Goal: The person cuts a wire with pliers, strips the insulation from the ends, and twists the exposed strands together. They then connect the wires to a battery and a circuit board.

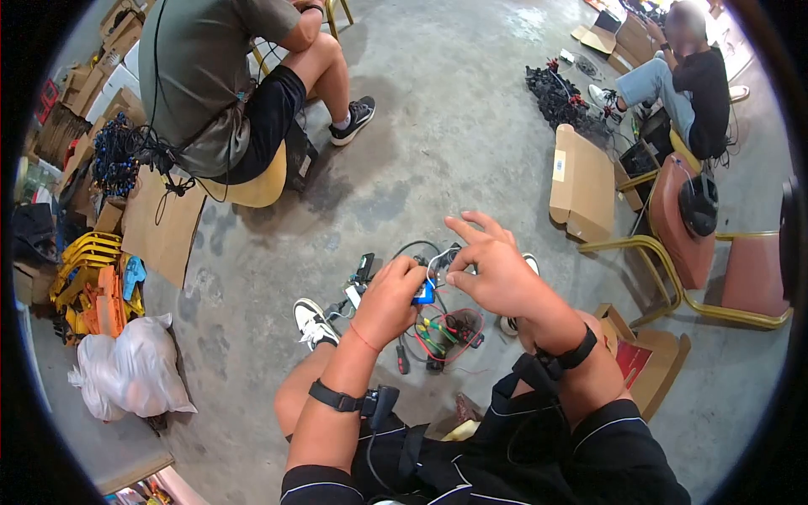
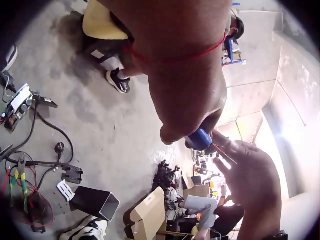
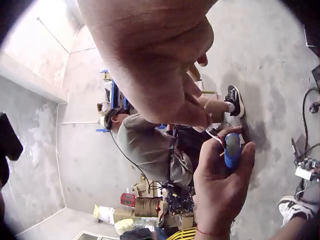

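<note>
My left hand [image 1: 389, 296] grips a small blue cylinder with a grey end [image 3: 232, 150], which looks like a wrapped battery pack. Thin red and white wires [image 3: 215, 135] run out of it toward my right hand [image 1: 497, 271]. The right thumb and index finger pinch those wires, while the other fingers stand out away from them. Both hands are raised above the floor. Below them lie pliers with green and yellow handles [image 2: 19, 182], a circuit board [image 2: 20, 107] with leads, and an open-ended black casing [image 2: 95, 201].
Seated people are ahead on the left [image 1: 210, 84] and far right [image 1: 694, 84]. An open cardboard box [image 1: 582, 181] and reddish chairs [image 1: 682, 227] stand to the right. White plastic bags [image 1: 139, 370] and orange-yellow items [image 1: 97, 290] lie at left.
</note>
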The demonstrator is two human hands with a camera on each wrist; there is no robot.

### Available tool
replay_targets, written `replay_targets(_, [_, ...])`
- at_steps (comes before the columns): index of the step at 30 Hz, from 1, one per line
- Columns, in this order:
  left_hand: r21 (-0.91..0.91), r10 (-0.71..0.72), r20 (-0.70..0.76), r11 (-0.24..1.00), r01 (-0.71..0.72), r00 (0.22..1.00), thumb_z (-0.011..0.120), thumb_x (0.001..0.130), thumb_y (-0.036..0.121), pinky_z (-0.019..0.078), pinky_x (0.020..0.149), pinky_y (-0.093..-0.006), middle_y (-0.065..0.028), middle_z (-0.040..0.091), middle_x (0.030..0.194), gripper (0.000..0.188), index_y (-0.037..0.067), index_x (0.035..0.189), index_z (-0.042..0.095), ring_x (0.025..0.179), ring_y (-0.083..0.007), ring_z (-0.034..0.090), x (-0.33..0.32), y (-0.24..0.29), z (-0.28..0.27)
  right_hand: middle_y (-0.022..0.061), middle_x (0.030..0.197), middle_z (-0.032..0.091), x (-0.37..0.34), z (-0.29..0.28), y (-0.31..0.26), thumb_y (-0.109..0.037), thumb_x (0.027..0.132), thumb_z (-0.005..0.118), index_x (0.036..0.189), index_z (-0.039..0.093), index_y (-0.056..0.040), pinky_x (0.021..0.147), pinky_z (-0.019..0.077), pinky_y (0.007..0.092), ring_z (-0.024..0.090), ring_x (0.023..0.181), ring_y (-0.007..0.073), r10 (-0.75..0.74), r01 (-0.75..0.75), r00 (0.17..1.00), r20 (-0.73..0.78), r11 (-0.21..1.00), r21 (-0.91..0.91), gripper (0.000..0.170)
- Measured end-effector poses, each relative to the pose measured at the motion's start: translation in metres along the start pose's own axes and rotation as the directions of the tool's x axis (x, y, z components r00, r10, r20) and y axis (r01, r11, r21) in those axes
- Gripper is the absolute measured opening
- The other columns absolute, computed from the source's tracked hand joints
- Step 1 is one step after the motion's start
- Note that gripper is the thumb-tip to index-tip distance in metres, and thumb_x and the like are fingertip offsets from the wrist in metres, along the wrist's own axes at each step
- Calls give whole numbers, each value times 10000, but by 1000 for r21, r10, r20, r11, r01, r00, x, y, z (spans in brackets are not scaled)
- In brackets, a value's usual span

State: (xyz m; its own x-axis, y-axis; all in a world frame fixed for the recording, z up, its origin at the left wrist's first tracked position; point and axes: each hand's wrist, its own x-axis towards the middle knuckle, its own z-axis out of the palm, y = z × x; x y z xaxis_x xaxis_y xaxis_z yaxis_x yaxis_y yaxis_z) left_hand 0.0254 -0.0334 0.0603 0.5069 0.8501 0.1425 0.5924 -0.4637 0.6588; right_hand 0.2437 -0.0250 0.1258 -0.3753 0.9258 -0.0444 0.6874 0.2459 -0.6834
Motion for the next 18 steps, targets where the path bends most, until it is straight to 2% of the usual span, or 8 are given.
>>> replay_targets(1, [0,0,0,1000,0,1000,755,714,-36,510,857,-421,-117,604,1027,432,66,1124,665,994,-342,611,-1,1,2,196,1496,527,0,1,0,-168,816,756,871,787,-68,1147,271,551,334,1463,417,-7,6,1000,-17,1000,-24,118])
replay_targets(3, [-56,-139,25,989,140,990,763,719,-15,506,855,-436,-135,585,1037,473,63,1164,622,1005,-363,608,-2,0,8,207,1487,532,1,6,1,-157,802,754,862,784,-59,1140,277,553,345,1454,422,-33,30,998,-47,998,-60,119])
replay_targets(9, [-102,-30,-14,994,28,999,771,758,76,495,874,-445,-150,600,1008,453,45,1179,603,984,-375,610,1,-2,13,241,1459,544,4,15,7,-127,771,744,839,779,-30,1120,297,562,372,1433,432,-56,40,990,-130,992,-121,124])
replay_targets(13, [-90,-16,34,996,19,999,787,770,136,485,901,-441,-153,620,1009,443,38,1164,608,996,-377,607,0,-2,9,237,1458,547,3,14,6,-122,769,745,829,775,-29,1113,304,566,373,1432,428,-50,30,986,-158,991,-129,114])
replay_targets(16, [-89,-22,1,996,22,1000,797,784,161,505,844,-440,-166,646,967,407,33,1120,607,942,-375,628,1,-5,10,230,1464,544,4,13,1,-115,766,749,816,772,-36,1115,303,565,365,1438,424,-65,44,986,-154,990,-136,96])
replay_targets(18, [-184,-252,31,950,253,967,815,812,201,536,758,-404,-154,677,919,375,39,1074,601,844,-346,667,0,-2,8,225,1467,543,5,14,-1,-111,766,751,809,768,-40,1111,304,565,362,1440,423,-85,64,981,-176,990,-125,85])
